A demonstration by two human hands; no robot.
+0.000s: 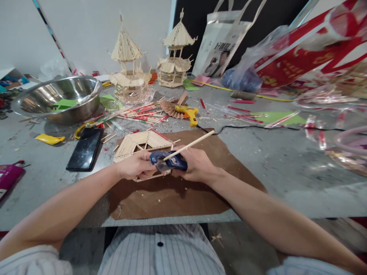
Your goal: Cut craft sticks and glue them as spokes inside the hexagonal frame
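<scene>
Blue-handled cutters [179,162] are held between my two hands, low over the brown sheet. My left hand [136,166] is closed at the left side of the cutters, with its fingers curled. My right hand [197,164] is closed around their right side. A pale thin wooden stick [192,144] slants up to the right from the jaws, passing over my right hand. Just behind and under my hands lies a flat angular frame of sticks [129,147], with open gaps in its middle; my left hand covers part of it.
A brown sheet [172,202] covers the table's front. Around it are a phone [85,149], a metal bowl [86,103], a yellow glue gun [190,114] with a black cord, and loose sticks [143,114]. Two stick pagodas [127,49] [174,72] and bags [219,42] stand behind.
</scene>
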